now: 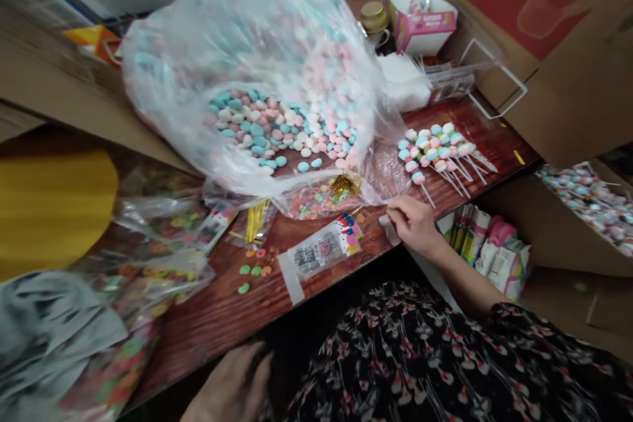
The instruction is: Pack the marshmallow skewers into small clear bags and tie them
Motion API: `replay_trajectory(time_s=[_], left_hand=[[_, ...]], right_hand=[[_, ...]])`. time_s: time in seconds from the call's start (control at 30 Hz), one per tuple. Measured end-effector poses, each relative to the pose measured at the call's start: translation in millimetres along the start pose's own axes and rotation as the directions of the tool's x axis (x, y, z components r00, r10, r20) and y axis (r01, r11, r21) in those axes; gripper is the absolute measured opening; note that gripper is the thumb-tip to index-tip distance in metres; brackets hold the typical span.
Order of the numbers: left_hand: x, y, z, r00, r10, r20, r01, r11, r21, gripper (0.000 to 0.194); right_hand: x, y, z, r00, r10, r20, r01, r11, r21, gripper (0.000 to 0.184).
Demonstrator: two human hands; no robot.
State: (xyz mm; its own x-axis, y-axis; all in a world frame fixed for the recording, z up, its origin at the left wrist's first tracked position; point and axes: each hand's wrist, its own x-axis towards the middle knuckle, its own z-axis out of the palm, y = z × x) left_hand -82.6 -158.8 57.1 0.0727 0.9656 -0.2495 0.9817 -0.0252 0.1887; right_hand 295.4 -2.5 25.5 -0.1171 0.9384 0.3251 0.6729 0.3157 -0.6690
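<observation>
My right hand [414, 224] is closed at the table's front edge, its fingers on a pale strip of clear plastic [390, 229]. To its left lies a printed clear bag [321, 256] with balloon pictures. Behind the hand, marshmallow skewers [438, 148] in pink, white and blue lie in a bunch, sticks toward me. My left hand [230, 386] is low in front of the table, smeared by motion; its fingers are unclear. A large open plastic bag [277, 26] spills pastel marshmallows [257, 125]. Loose gummy rings [256, 270] lie by the printed bag.
Gold twist ties [254, 221] and a bag of gummy rings [316, 201] lie before the big bag. A clear bin [475, 53] holds a pink box [425, 30] and a jar. At right, a carton [558, 224] contains many wrapped sweets. A grey cloth [49, 336] lies left.
</observation>
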Motion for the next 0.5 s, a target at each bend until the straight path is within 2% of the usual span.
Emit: replay_trajectory(time_s=[0.03, 0.07, 0.13, 0.17, 0.23, 0.33, 0.4, 0.5], left_hand=[[21.1, 19.0, -0.1, 0.972, 0.155, -0.178, -0.159, 0.987, -0.006, 0.025], [43.9, 39.4, -1.0, 0.905, 0.301, -0.300, -0.312, 0.950, 0.012, 0.023], [88.1, 78.2, -3.9, 0.788, 0.522, -0.327, -0.518, 0.849, 0.107, 0.023], [106.8, 94.0, -5.0, 0.760, 0.582, -0.289, -0.559, 0.812, 0.166, 0.025], [133.0, 115.3, -5.4, 0.767, 0.613, -0.189, -0.565, 0.785, 0.253, 0.028], [145.2, 122.7, -1.2, 0.805, 0.585, -0.096, -0.531, 0.783, 0.325, 0.026], [143.2, 118.4, 3.3, 0.806, 0.578, -0.125, -0.513, 0.789, 0.339, 0.023], [139.6, 110.1, 10.9, 0.776, 0.584, -0.237, -0.507, 0.802, 0.316, 0.023]], right_hand=[[2.1, 9.9, -10.0, 0.996, 0.064, -0.062, -0.071, 0.992, -0.109, 0.020], [3.7, 18.3, -18.7, 0.987, 0.115, -0.116, -0.138, 0.967, -0.213, 0.019], [5.8, 30.5, -31.0, 0.967, 0.178, -0.180, -0.235, 0.895, -0.378, 0.019], [6.5, 34.7, -34.4, 0.962, 0.198, -0.190, -0.263, 0.860, -0.437, 0.020], [7.7, 40.6, -36.9, 0.955, 0.234, -0.182, -0.295, 0.805, -0.515, 0.024], [10.3, 47.3, -35.3, 0.947, 0.297, -0.126, -0.314, 0.757, -0.574, 0.024], [13.3, 51.5, -35.1, 0.936, 0.341, -0.090, -0.326, 0.737, -0.592, 0.021], [21.1, 55.6, -42.4, 0.920, 0.386, -0.074, -0.344, 0.700, -0.626, 0.025]])
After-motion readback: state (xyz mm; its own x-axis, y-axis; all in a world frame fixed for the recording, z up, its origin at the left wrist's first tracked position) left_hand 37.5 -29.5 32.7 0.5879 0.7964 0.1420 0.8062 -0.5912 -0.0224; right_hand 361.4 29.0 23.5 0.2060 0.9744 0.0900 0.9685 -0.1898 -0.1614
